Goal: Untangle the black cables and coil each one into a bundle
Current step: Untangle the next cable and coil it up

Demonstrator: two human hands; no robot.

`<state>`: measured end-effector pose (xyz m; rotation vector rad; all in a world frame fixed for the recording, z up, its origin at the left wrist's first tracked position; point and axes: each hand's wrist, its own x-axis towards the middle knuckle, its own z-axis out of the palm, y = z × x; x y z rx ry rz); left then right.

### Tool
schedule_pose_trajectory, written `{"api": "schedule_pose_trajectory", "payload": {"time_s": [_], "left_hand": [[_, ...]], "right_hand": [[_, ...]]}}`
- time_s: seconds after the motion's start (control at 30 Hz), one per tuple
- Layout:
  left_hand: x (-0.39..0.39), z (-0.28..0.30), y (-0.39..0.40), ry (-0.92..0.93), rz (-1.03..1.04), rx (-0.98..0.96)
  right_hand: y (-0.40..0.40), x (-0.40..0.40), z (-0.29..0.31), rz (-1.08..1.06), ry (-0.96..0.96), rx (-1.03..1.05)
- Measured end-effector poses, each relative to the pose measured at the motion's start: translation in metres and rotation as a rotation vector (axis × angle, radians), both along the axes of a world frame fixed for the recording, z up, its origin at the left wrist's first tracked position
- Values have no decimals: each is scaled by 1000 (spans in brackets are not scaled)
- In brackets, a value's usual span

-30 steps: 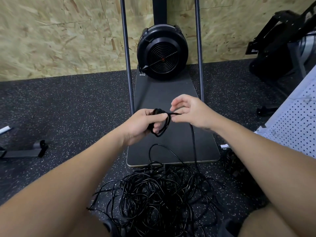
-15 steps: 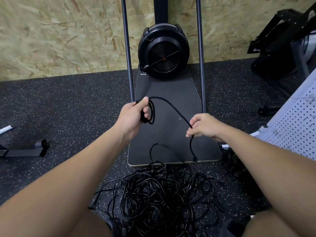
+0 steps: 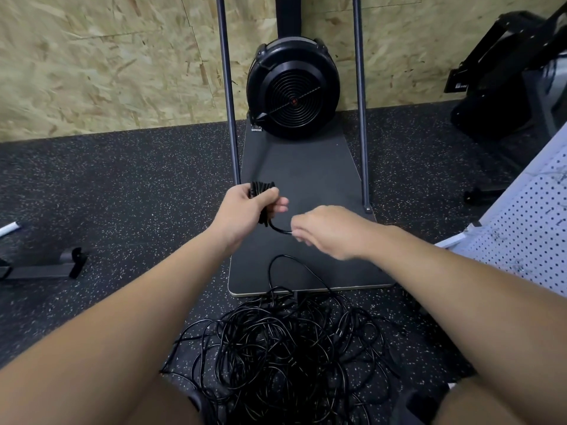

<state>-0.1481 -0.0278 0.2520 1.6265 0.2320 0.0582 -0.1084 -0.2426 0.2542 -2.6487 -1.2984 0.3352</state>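
A black fan (image 3: 293, 92) stands on a dark mat (image 3: 310, 179) against the chipboard wall (image 3: 107, 56).

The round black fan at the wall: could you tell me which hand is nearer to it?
Left. The left hand, gripping the coiled bundle, sits just below the fan; the right hand, pinching the cable's tail, is lower and further right.

- The right hand (image 3: 329, 231) is motion-blurred — its fingertips and how they meet the cable (image 3: 280, 230) cannot be made out.
- The coil (image 3: 262, 189) is mostly covered by the left hand (image 3: 245, 210); its loops cannot be counted.
- The tangle (image 3: 276, 348) runs off the bottom edge — single cables cannot be traced.
- The fan's (image 3: 293, 93) post is cut off at the top.
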Motion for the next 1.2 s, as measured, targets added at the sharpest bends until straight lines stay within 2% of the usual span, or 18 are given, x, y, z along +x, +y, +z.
{"api": "schedule_pose_trajectory", "payload": {"time_s": [0.1,0.17,0.3,0.4,0.53,0.6,0.7,0.77,0.87,1.03,1.1,1.2], "left_hand": [[-3,-1,-5,40,-85,88],[-5,1,-8,53,-173,66],[-7,13,-13,70,-257,-62],[-8,12,-14,99,-319,-111],[-7,7,-11,44,-360,-203],[-6,6,-9,31,-331,-210],[-8,7,-11,28,-277,-199],[-7,8,-15,18,-242,-238],[-5,11,-22,14,-230,-326],[-11,19,-26,53,-394,-489],[-13,21,-24,76,-428,-548],[-16,20,-20,74,-426,-549]], "right_hand": [[3,-1,13,-15,-73,124],[0,2,20,-67,-79,247],[-8,4,23,-181,67,576],[-12,4,25,-267,171,709],[-23,9,24,-234,391,671],[-30,14,19,-272,352,671],[-35,22,16,-319,153,650],[-32,23,16,-337,102,650],[-26,24,16,-350,163,625],[-19,17,26,-220,489,637],[-14,14,27,-166,466,654],[-10,13,27,-197,351,650]]}}
